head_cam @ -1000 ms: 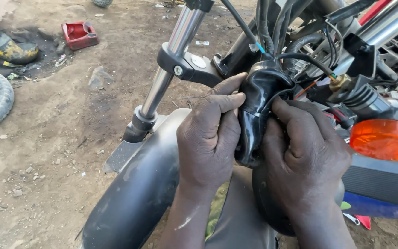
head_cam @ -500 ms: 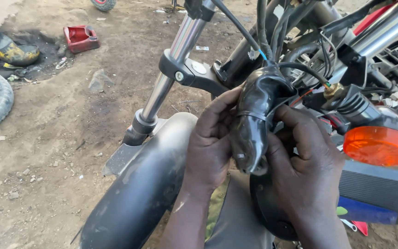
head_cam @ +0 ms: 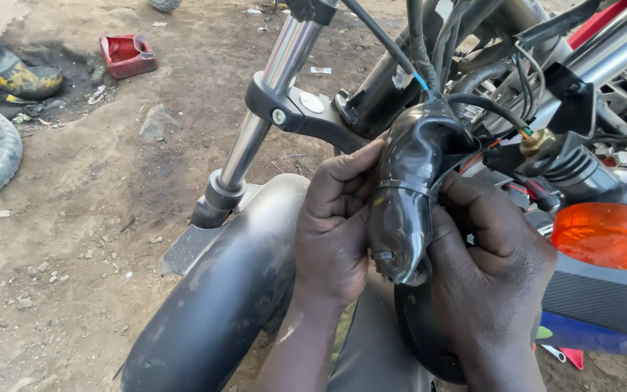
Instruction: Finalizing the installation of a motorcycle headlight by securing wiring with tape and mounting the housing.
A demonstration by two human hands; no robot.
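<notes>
Black glossy rubber boot (head_cam: pixel 404 196) over the wiring bundle, between fork tube (head_cam: pixel 270 94) and orange indicator (head_cam: pixel 607 236). Left hand (head_cam: pixel 335 232) and right hand (head_cam: pixel 491 268) both clasp its sides. Looks soft, light, probably slippery; best gripped mid-body, away from the cables (head_cam: pixel 473 109).

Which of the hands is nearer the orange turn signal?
Right. The right hand grips the black wrapped bundle just beside the orange turn signal; the left hand holds the bundle's far side, by the front fender.
</notes>
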